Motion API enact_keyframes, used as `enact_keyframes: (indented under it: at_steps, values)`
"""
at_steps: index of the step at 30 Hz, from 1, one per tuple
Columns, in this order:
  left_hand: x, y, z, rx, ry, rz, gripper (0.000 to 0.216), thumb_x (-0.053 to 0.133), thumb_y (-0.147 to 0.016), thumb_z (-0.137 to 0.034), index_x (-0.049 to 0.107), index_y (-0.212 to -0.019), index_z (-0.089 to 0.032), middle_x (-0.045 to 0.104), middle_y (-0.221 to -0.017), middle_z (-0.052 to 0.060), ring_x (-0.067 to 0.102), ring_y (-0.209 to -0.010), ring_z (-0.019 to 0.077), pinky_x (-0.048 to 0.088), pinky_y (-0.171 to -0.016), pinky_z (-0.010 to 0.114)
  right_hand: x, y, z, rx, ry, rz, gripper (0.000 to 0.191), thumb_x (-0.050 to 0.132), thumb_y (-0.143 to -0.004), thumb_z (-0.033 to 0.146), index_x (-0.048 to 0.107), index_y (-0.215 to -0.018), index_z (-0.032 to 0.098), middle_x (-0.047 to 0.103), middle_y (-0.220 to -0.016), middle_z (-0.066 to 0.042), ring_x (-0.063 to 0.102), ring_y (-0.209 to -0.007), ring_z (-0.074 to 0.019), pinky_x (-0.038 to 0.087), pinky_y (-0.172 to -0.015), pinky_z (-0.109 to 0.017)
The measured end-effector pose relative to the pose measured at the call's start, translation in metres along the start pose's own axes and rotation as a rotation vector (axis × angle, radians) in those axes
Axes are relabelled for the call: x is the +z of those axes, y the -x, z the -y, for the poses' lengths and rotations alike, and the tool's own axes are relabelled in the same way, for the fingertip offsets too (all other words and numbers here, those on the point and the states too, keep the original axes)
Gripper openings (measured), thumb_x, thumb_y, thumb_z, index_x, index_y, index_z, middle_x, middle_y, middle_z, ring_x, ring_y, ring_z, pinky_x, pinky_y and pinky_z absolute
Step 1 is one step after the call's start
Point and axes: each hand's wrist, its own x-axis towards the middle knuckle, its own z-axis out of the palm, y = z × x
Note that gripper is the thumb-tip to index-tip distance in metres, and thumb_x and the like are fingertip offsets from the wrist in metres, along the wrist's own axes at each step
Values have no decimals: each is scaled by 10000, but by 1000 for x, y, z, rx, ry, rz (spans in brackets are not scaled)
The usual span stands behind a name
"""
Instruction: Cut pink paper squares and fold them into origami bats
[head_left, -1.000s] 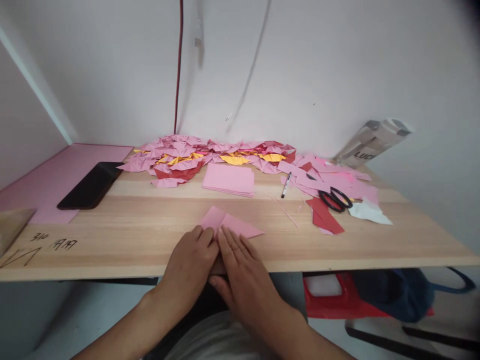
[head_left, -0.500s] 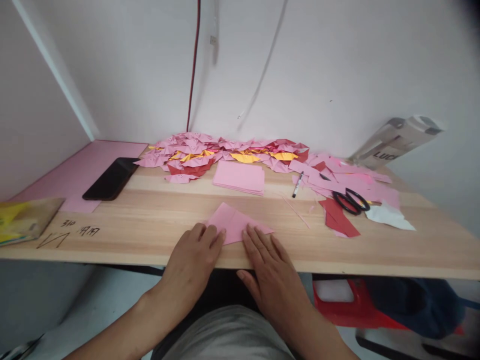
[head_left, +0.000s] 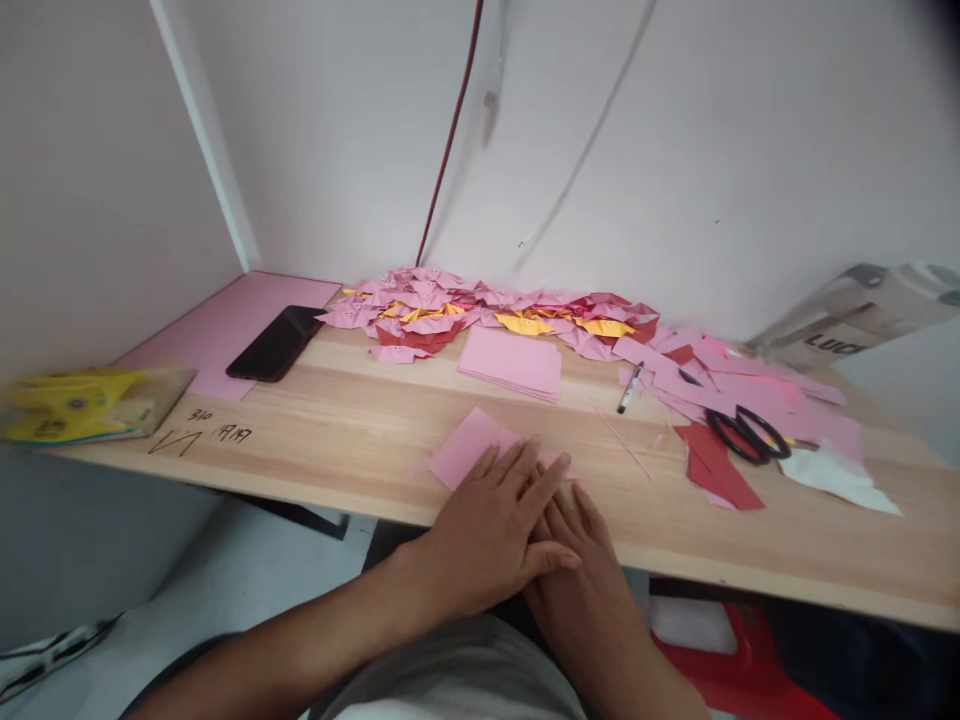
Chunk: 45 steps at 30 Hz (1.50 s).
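A folded pink paper (head_left: 469, 447) lies near the front edge of the wooden table (head_left: 337, 430). My left hand (head_left: 487, 525) lies flat across it with fingers stretched out, and it covers most of my right hand (head_left: 585, 560). My right hand's fingers press flat on the paper's right part. Neither hand grips anything. The paper's near right corner is hidden under the hands.
A stack of pink sheets (head_left: 514, 362) lies behind the paper, and several folded pink, red and yellow pieces (head_left: 480, 312) lie along the wall. A marker (head_left: 628, 388), black scissors (head_left: 746, 434), red scraps (head_left: 716, 468), a black phone (head_left: 276, 343) and a yellow pack (head_left: 75, 403) are also there.
My left hand has slid right over my right hand, both now on the paper's right side. The camera has turned left, showing more of the left wall and the yellow pack.
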Motion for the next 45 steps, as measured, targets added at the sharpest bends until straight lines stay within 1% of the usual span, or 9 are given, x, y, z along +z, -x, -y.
enact_keyframes:
  at_steps: [8,14,19,23,25,29,33,38,45]
  values:
    - [0,32,25,-16,-128,17,785,352,-864,-644,242,-1459,-145,289,-1517,108,203,-1420,206,203,-1153,423,-11,-6,0,19,4,150,600,472,-848,274,380,-1403,65,336,-1484,-130,313,-1372,-294,288,-1071,-551]
    - [-3,49,30,-50,-235,37,750,423,-865,-600,289,-1442,-141,280,-1518,108,208,-1419,216,210,-1153,431,-12,4,-7,92,50,76,601,445,-896,357,348,-1420,81,353,-1476,-129,344,-1359,-273,316,-1060,-523]
    - [1,51,31,-51,-299,10,738,415,-865,-604,319,-1431,-141,264,-1522,101,226,-1412,242,219,-1148,472,-15,17,-19,96,92,70,605,436,-903,374,345,-1420,73,366,-1472,-124,363,-1349,-271,305,-1077,-507]
    - [3,50,32,-38,-326,-10,703,449,-867,-571,352,-1417,-143,284,-1517,90,246,-1404,251,251,-1136,476,-29,18,-24,117,113,44,614,431,-904,423,378,-1406,73,424,-1435,-147,383,-1333,-299,311,-1066,-537]
    - [2,50,32,-30,-330,-25,697,465,-864,-564,363,-1413,-147,300,-1512,84,249,-1402,258,259,-1131,483,-38,10,-17,108,99,17,648,433,-900,445,355,-1420,67,394,-1452,-154,344,-1354,-308,312,-1066,-550]
    - [1,50,34,4,-326,-33,643,438,-890,-535,364,-1416,-172,337,-1497,70,281,-1389,255,280,-1118,477,-43,-22,8,-48,-55,123,646,423,-913,409,287,-1457,87,260,-1519,-105,227,-1411,-241,296,-1120,-469]
    - [4,49,35,1,-348,-45,620,422,-905,-511,350,-1424,-179,340,-1496,52,291,-1385,249,305,-1105,476,-31,-42,16,-5,-155,230,642,401,-927,414,292,-1449,57,265,-1515,-114,224,-1411,-232,271,-1139,-450]
    - [5,49,34,8,-368,-20,625,459,-887,-519,374,-1411,-188,337,-1495,35,307,-1374,275,313,-1098,517,-22,-33,1,50,-146,227,620,402,-927,388,296,-1451,74,254,-1523,-96,218,-1414,-219,250,-1150,-437]
    - [-3,45,28,-31,-358,-6,545,498,-888,-460,442,-1367,-206,355,-1488,10,280,-1384,298,303,-1104,551,-27,-13,-13,107,-48,173,616,469,-902,381,352,-1426,79,335,-1490,-133,301,-1380,-273,288,-1103,-512]
